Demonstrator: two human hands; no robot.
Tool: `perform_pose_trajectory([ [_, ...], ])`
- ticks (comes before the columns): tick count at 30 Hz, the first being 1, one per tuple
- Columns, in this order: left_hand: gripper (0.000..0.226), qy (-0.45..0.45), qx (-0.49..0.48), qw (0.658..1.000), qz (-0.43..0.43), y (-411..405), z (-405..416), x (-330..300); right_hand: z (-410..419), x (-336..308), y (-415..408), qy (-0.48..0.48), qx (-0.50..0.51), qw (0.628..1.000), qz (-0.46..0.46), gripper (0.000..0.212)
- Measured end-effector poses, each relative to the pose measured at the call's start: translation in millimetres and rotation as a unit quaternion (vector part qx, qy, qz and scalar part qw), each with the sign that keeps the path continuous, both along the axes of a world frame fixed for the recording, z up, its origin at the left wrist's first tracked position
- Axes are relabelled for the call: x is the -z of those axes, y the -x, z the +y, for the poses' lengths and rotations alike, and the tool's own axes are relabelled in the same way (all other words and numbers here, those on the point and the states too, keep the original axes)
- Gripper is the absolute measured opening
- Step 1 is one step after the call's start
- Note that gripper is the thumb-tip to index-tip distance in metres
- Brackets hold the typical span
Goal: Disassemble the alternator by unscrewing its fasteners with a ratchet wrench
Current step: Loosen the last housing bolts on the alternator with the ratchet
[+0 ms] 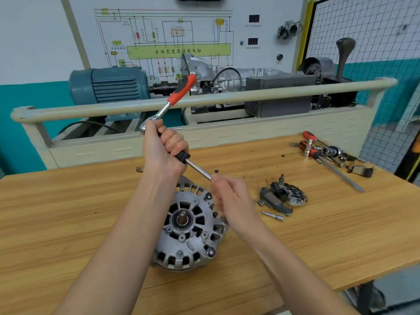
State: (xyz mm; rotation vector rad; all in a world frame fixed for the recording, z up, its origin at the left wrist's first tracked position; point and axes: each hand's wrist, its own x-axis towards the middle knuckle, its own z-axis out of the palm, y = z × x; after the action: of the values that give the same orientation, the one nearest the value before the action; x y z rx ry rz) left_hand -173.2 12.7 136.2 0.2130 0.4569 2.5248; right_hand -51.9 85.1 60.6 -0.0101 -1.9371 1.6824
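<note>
Alternator (191,226) lies on the wooden table (68,212) at lower centre of the frame, shaft end facing up; left hand (164,147) is wrapped around the ratchet wrench (181,92) at its head and the black-collared extension bar (197,167), red handle angled toward upper centre; right hand (229,194) pinches the lower end of the bar, just above the housing; removed parts (283,196) and screwdrivers (318,148) lie at right
</note>
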Motion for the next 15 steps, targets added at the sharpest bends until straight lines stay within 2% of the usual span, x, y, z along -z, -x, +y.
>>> perform_pose_trajectory([
  [3,0.043,0.011,-0.02,1.0,0.011,3.5,2.3,-3.4,4.0,-0.7,4.3,-0.021,-0.018,1.0,0.001,0.042],
  [6,0.041,0.02,-0.005,0.999,-0.025,6.3,5.9,-2.5,2.7,-0.5,6.5,-0.042,0.003,0.999,0.025,0.038],
  [8,0.041,0.025,0.021,0.998,-0.052,8.0,8.1,0.8,3.6,1.4,7.3,-0.128,0.038,0.99,0.042,0.035],
  [11,0.041,0.058,0.049,0.996,-0.055,14.3,10.3,4.5,7.1,3.4,2.9,-0.28,0.092,0.954,0.051,0.032],
  [13,0.041,0.065,0.06,0.995,-0.053,15.2,16.1,7.6,10.6,0.5,3.6,-0.319,0.119,0.939,0.046,0.033],
  [15,0.041,0.066,0.06,0.995,-0.052,13.6,22.2,8.7,9.1,-0.4,3.9,-0.296,0.123,0.947,0.032,0.037],
])
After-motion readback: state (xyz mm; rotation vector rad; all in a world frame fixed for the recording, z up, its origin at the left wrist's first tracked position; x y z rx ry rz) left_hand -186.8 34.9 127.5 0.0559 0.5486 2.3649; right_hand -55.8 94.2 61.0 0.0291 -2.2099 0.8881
